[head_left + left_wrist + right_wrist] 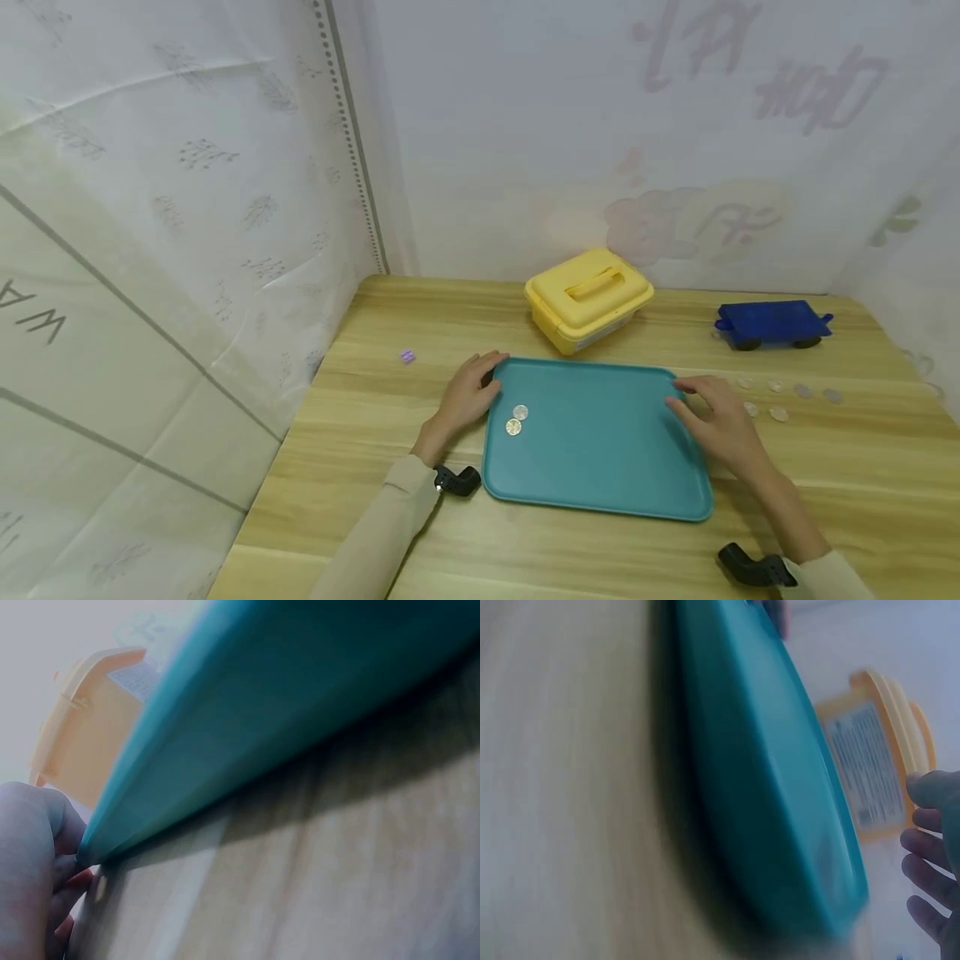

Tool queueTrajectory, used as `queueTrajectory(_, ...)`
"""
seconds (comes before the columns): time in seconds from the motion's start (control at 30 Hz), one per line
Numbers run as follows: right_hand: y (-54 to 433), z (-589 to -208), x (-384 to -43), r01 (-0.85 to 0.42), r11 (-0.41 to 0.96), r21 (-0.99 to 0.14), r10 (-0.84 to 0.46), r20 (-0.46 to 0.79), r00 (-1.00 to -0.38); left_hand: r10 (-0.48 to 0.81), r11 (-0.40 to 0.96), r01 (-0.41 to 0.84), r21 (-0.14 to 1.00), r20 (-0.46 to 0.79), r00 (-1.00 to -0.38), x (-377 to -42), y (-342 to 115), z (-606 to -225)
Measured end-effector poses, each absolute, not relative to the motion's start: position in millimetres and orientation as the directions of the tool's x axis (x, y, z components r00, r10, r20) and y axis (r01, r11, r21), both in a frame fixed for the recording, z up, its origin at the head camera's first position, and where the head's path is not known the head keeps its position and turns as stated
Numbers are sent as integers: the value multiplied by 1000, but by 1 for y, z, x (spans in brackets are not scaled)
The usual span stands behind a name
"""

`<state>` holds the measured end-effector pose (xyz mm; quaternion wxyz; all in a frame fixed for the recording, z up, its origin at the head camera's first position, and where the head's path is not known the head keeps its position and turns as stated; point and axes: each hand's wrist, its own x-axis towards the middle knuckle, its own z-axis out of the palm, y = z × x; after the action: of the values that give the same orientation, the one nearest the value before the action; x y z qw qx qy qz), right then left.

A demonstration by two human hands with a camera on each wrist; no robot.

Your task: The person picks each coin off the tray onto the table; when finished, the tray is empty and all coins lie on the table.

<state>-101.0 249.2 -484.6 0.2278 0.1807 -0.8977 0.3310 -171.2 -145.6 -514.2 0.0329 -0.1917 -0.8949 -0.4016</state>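
Note:
A teal tray (600,442) lies in front of me on the table, with two round coins (517,419) near its left side. At the tray's far left corner, my left hand (465,396) grips the rim; in the left wrist view, the fingers (71,889) bend around that corner. My right hand (720,421) hovers by the far right corner, thumb and fingers spread. The right wrist view shows these fingers (926,859) apart from the tray, holding nothing. Several more coins (778,413) lie on the table just right of the right hand.
Behind the tray stands a yellow lidded box (588,300) with a handle. A blue toy wagon (774,322) with black wheels is at the back right. One small purple piece (407,357) lies at the left. Printed fabric walls (480,150) border the wooden table.

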Motion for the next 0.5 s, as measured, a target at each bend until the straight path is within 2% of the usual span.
queueTrajectory(0.3,204,-492,-104,-464,707,-534,-258,415,-872,318,611,349,711,183,-930,-172,-144,-513)
queueTrajectory(0.5,169,-493,-108,-497,678,-542,-325,386,-863,313,620,339,707,172,-934,-171,-145,-512)
